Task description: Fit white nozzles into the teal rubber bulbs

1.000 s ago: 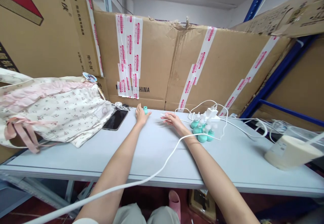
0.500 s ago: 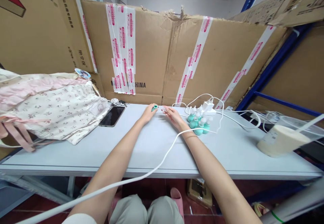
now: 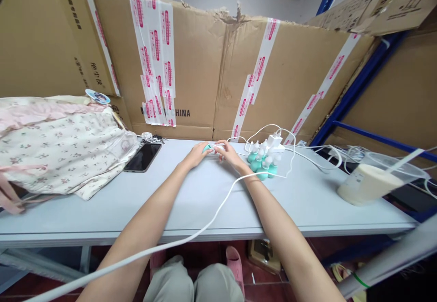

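Observation:
Near the back of the table, my left hand [image 3: 195, 155] is closed around a small teal squeeze bulb [image 3: 206, 148], its open end turned to the right. My right hand [image 3: 229, 154] pinches a small clear nozzle [image 3: 216, 146] right at the bulb's mouth. Fingers partly hide both pieces, and I cannot tell whether they are joined. Just right of my right wrist, several teal squeeze bulbs with clear nozzles [image 3: 262, 168] stand upright in a cluster.
A phone [image 3: 143, 157] and a floral cloth bag [image 3: 78, 152] lie on the left. A white charger [image 3: 275, 142] stands behind the bulbs. A white cable [image 3: 205, 229] crosses over both forearms. On the right is a plastic cup of pale drink [image 3: 370, 183]. Cardboard [image 3: 198, 74] walls the back.
My hands have come together, bringing the nozzle from a small gap away up to the bulb's mouth. The camera view has shifted slightly.

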Demonstrator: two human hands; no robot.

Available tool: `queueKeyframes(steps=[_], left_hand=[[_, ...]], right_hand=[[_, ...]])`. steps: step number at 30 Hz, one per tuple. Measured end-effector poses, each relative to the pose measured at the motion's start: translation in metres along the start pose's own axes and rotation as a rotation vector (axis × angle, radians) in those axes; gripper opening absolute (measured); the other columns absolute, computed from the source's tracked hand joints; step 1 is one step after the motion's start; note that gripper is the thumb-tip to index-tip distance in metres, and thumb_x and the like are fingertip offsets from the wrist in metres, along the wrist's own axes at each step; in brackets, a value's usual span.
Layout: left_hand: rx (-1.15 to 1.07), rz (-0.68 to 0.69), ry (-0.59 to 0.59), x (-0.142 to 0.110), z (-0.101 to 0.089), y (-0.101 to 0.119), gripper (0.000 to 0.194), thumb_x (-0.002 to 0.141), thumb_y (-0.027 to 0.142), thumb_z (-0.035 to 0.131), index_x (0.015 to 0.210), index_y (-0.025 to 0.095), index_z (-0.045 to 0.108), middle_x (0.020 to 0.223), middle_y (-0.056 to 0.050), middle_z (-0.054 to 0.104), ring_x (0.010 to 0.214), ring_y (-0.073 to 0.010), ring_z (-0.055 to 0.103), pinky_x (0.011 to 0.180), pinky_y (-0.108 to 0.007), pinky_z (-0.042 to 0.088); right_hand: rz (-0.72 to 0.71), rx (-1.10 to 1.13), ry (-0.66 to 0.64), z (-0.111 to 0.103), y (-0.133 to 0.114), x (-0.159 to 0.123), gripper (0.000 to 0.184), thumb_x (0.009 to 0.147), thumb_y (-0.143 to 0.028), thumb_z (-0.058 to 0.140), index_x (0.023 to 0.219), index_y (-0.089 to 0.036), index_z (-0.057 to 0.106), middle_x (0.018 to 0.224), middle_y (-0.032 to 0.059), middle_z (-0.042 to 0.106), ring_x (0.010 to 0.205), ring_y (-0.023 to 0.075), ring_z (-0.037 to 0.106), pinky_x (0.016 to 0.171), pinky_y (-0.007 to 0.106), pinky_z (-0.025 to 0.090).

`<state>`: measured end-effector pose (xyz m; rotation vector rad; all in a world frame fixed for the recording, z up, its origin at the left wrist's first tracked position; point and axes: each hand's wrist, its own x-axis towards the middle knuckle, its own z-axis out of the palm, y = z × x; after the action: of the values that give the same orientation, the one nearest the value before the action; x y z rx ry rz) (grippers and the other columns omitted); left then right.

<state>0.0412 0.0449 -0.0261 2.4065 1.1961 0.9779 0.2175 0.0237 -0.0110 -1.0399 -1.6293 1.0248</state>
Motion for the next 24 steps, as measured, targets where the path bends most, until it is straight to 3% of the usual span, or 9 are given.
queueKeyframes(steps=[6,10,13,20,24], left_hand=[[0.153,0.03,-0.08,-0.005,-0.004,0.012,0.035,0.09,0.045,0.04,0.1,0.016,0.056,0.1,-0.009,0.063,0.093,-0.0214,0.058,0.082,-0.03,0.042],[0.407,0.019,-0.176,-0.012,-0.005,0.019,0.037,0.091,0.043,0.039,0.106,0.014,0.057,0.105,-0.014,0.063,0.095,-0.0249,0.06,0.081,-0.032,0.042],[0.513,0.021,-0.208,-0.016,-0.005,0.023,0.038,0.09,0.044,0.042,0.105,0.013,0.058,0.106,-0.016,0.063,0.095,-0.025,0.061,0.082,-0.031,0.042],[0.509,-0.029,-0.183,-0.022,-0.011,0.026,0.041,0.087,0.048,0.044,0.1,0.014,0.063,0.105,-0.015,0.065,0.095,-0.0276,0.061,0.08,-0.033,0.042],[0.441,-0.083,-0.12,-0.021,-0.013,0.027,0.041,0.087,0.05,0.043,0.103,0.018,0.063,0.107,-0.012,0.066,0.099,-0.0257,0.06,0.082,-0.031,0.042]], right_hand=[[-0.046,-0.131,-0.052,-0.015,-0.002,0.0,0.038,0.068,-0.047,0.065,0.089,-0.015,0.062,0.068,0.0002,0.062,0.048,0.0079,0.049,0.046,0.021,0.035],[-0.049,-0.242,-0.102,-0.018,0.01,0.0,0.04,0.067,-0.046,0.064,0.09,-0.013,0.066,0.048,-0.006,0.048,0.043,0.007,0.038,0.046,0.021,0.03],[-0.015,-0.235,-0.147,-0.013,0.018,-0.001,0.042,0.067,-0.046,0.062,0.09,-0.012,0.065,0.044,-0.007,0.046,0.042,0.0067,0.036,0.046,0.021,0.028],[-0.016,-0.106,-0.166,0.005,0.015,-0.006,0.04,0.067,-0.048,0.062,0.086,-0.013,0.063,0.042,-0.006,0.045,0.04,0.0076,0.038,0.045,0.022,0.029],[0.003,-0.029,-0.079,0.011,0.009,-0.006,0.041,0.065,-0.051,0.065,0.085,-0.015,0.061,0.048,-0.0054,0.048,0.039,0.0069,0.038,0.042,0.022,0.027]])
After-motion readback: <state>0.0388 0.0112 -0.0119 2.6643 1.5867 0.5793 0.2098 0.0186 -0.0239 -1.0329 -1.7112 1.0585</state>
